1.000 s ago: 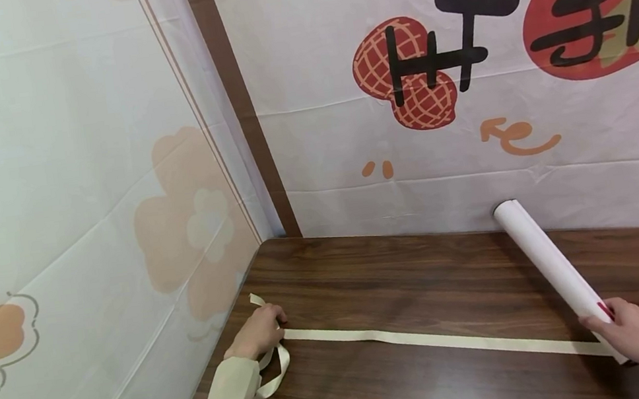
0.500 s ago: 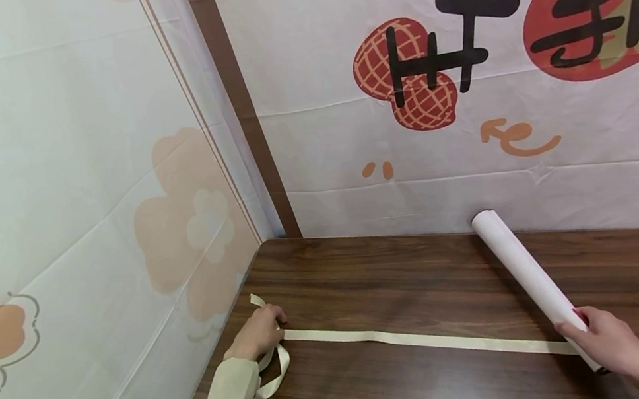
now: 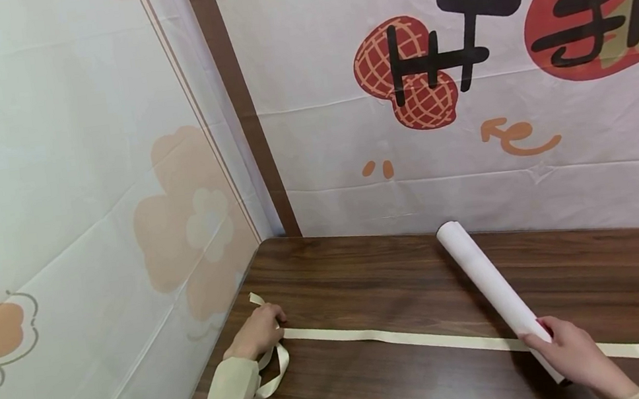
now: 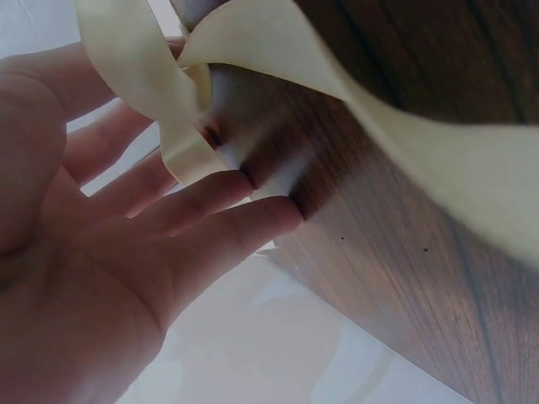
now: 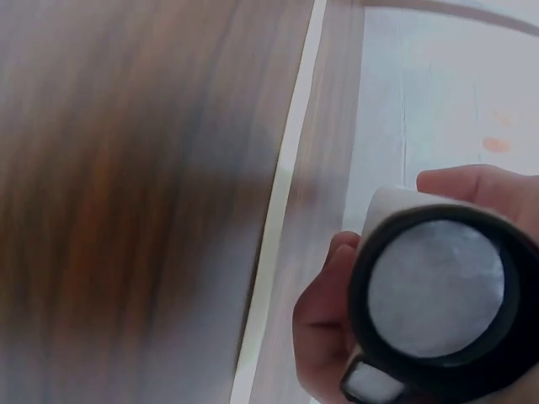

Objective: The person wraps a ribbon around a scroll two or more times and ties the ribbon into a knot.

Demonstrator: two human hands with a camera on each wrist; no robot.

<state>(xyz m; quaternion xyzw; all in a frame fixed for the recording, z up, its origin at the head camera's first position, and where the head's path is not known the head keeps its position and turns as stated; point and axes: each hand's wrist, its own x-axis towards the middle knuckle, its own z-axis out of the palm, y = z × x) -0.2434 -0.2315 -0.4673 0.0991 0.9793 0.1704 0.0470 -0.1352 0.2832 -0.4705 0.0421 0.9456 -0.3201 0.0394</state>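
My left hand [image 3: 259, 332] pinches a cream ribbon [image 3: 336, 335] near the table's left edge; a loop and a short tail hang about the fingers. In the left wrist view, the ribbon [image 4: 269, 42] passes by the thumb and index finger, while the other fingertips [image 4: 282, 210] reach to the wood. From there the ribbon runs right across the table to a cut end. My right hand [image 3: 571, 348] grips the near end of a long white tube [image 3: 488, 285], which slants across the ribbon. Its black-rimmed end [image 5: 362, 295] faces the right wrist camera, with a small side channel.
The dark wood table [image 3: 376, 272] has rounded corners. A printed white cloth [image 3: 319, 146] hangs behind it, and another flowered cloth [image 3: 81, 155] lines the left side, right along the table's edge.
My right hand has moved left with the tube, sweeping along over the ribbon, so the ribbon's right end now shows behind it. The left hand has stayed put.
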